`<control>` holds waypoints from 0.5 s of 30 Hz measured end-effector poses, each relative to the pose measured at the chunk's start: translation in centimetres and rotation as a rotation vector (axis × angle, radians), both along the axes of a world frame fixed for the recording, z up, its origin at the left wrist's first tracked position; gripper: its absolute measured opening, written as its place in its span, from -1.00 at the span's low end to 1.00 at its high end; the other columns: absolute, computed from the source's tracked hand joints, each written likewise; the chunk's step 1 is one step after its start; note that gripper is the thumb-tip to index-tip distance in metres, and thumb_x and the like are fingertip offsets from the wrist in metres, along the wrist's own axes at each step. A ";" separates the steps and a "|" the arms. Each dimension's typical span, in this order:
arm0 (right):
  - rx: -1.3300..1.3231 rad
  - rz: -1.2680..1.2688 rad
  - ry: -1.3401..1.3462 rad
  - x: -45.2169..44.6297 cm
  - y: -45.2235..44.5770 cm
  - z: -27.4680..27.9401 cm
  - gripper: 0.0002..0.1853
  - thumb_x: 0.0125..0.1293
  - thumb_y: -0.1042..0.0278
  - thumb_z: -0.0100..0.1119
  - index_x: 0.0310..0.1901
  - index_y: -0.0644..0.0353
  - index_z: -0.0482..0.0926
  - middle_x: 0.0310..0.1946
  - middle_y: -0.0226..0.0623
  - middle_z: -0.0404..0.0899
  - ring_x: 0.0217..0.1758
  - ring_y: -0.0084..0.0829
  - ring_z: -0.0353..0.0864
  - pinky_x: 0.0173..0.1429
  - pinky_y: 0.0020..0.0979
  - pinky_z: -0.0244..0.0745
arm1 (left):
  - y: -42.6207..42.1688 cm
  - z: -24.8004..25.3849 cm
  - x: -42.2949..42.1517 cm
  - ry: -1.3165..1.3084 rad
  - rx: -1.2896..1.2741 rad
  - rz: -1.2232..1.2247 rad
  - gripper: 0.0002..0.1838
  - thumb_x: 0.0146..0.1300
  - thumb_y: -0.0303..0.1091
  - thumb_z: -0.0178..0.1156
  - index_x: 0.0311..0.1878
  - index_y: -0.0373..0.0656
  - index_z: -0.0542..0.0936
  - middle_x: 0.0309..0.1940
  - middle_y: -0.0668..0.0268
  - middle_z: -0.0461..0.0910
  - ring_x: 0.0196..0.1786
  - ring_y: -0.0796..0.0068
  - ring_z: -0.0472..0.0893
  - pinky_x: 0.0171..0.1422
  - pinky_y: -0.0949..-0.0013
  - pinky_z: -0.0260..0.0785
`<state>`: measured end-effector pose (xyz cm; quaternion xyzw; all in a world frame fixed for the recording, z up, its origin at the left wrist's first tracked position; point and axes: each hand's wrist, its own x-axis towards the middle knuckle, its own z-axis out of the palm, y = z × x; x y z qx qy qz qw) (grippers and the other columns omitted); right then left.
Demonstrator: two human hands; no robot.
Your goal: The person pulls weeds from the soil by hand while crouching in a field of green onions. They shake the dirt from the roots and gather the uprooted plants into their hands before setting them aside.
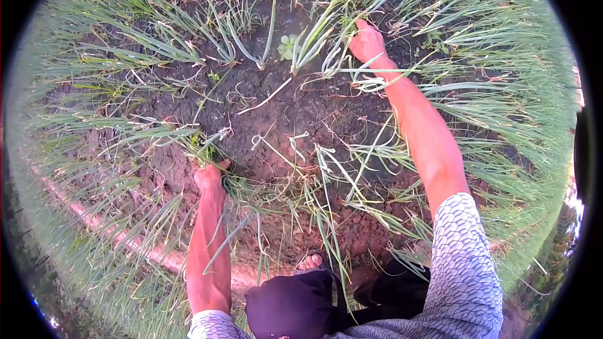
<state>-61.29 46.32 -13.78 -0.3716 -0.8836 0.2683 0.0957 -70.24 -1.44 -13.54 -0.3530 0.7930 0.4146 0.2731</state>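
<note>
My left hand (210,177) is closed around a bunch of pulled green weeds (202,149), low over the soil at the left. Stretched far forward, my right hand (367,43) has its fingers closed at a fine-leaved weed (349,20) among the onion plants; its fingertips are partly hidden by leaves. Just left of that hand stands an onion plant (308,47) with long upright green leaves. A small round-leaved plant (287,47) grows behind it. Some onion leaves (377,75) lie across my right wrist.
Dark moist soil (251,91) lies between the onion rows. Loose stalks and bent leaves (326,169) are strewn before me. A pale raised strip (119,235) crosses the lower left. My sandalled foot (309,262) and dark-clothed knee (289,304) are at the bottom.
</note>
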 end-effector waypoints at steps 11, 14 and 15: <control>0.236 -0.013 0.085 -2.4 0.7 -0.8 -0.81 0.13 0.41 0.14 -0.19 0.13 0.59 -0.22 0.01 0.56 -0.13 0.06 0.58 0.00 -0.08 0.50 | 1.0 1.7 0.0 0.034 0.002 -0.131 -0.77 -0.21 -0.67 0.43 -0.43 -0.42 0.58 -0.52 0.17 0.58 -0.54 0.29 0.52 -0.42 0.24 0.39; -0.016 -0.107 0.214 -3.2 2.4 -4.5 -0.86 0.11 0.42 0.15 -0.27 0.17 0.58 -0.26 0.05 0.56 -0.17 0.06 0.58 -0.06 -0.09 0.51 | 0.9 1.7 0.1 0.009 0.062 -0.053 -0.77 -0.19 -0.68 0.42 -0.42 -0.42 0.58 -0.52 0.18 0.58 -0.55 0.30 0.51 -0.43 0.25 0.38; -0.009 -0.096 0.206 -3.1 2.4 -4.3 -0.87 0.10 0.42 0.16 -0.30 0.18 0.57 -0.29 0.06 0.56 -0.18 0.05 0.59 -0.09 -0.09 0.51 | 1.0 1.8 0.1 0.014 0.068 -0.038 -0.77 -0.19 -0.68 0.42 -0.41 -0.42 0.58 -0.51 0.17 0.58 -0.54 0.30 0.51 -0.42 0.25 0.39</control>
